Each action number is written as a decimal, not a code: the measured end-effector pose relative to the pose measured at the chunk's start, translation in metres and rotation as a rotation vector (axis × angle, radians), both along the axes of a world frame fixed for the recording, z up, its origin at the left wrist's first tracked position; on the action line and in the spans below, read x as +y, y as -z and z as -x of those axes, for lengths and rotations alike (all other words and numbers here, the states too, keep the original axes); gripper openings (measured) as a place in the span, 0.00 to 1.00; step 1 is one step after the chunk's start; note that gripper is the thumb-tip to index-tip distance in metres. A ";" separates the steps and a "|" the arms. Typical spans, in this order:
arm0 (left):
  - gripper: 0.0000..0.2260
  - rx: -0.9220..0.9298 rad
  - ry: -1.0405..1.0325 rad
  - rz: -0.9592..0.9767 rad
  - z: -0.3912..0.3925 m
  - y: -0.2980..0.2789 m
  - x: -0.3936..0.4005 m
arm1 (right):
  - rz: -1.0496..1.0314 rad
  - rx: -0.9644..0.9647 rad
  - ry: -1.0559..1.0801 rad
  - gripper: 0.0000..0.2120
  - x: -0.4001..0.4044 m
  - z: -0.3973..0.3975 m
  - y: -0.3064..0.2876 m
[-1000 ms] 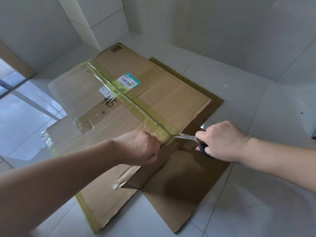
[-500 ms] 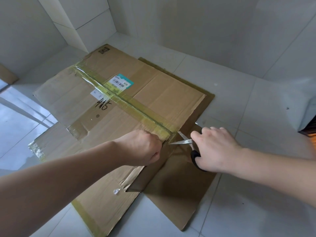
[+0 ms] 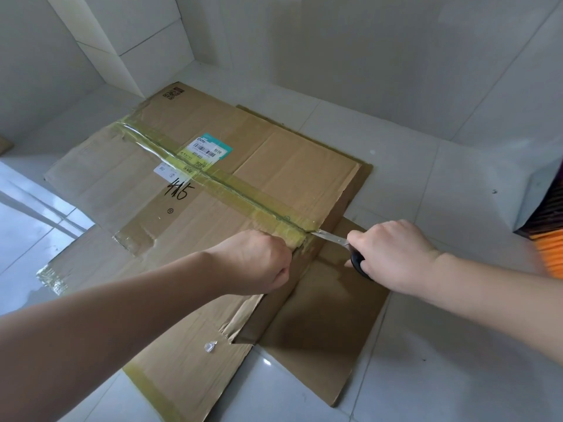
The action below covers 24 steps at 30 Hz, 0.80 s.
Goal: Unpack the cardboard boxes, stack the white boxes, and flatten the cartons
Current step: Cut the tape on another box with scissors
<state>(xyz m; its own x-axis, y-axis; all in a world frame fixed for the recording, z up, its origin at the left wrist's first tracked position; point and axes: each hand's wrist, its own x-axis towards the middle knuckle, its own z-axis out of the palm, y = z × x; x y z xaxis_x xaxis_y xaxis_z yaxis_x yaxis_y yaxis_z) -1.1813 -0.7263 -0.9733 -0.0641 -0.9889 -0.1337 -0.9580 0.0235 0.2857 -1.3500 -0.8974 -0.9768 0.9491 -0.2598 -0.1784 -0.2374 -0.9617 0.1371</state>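
Fingers of the right hand (image 3: 393,254) curl around scissors (image 3: 341,243) at center right, blade tip meeting the taped seam (image 3: 213,178) of the flattened carton (image 3: 274,166), left hand (image 3: 259,263) fisted on its edge; cutting along the tape likely follows.

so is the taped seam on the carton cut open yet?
Not yet: tape intact along the seam; scissors only at its near end.
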 end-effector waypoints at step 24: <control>0.12 0.010 -0.008 0.074 0.004 -0.009 -0.009 | -1.580 0.195 0.581 0.29 -0.031 0.014 -0.003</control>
